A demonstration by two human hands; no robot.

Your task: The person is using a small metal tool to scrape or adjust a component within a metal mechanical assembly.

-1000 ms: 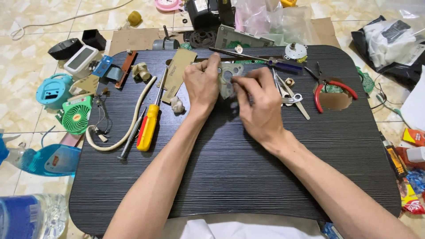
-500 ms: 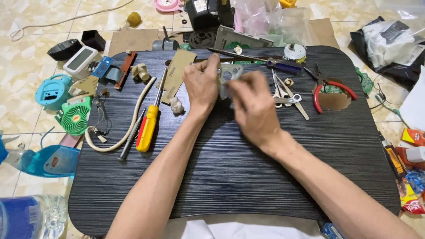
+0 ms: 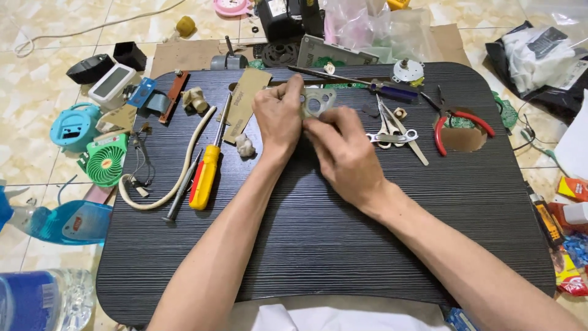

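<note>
My left hand (image 3: 278, 116) pinches a small translucent grey plastic plate (image 3: 318, 102) with round holes and holds it just above the far middle of the black tray table (image 3: 343, 245). Beside it, my right hand (image 3: 343, 150) has its fingertips at the plate's near edge, touching its lower left corner. Whether the right fingers hold a small part is hidden. A yellow and red screwdriver (image 3: 205, 175) lies left of my left forearm.
Scissors (image 3: 392, 132), red-handled pliers (image 3: 459, 119), a blue-handled screwdriver (image 3: 392, 91) and a small round motor (image 3: 407, 70) lie at the far right of the table. A cream hose (image 3: 177, 178), green mini fan (image 3: 104, 160), blue spray bottle (image 3: 61, 224) sit left.
My right hand has slid left and toward me, off the top of the plastic plate to its near edge. The plate, earlier covered, now shows. The left hand stays put.
</note>
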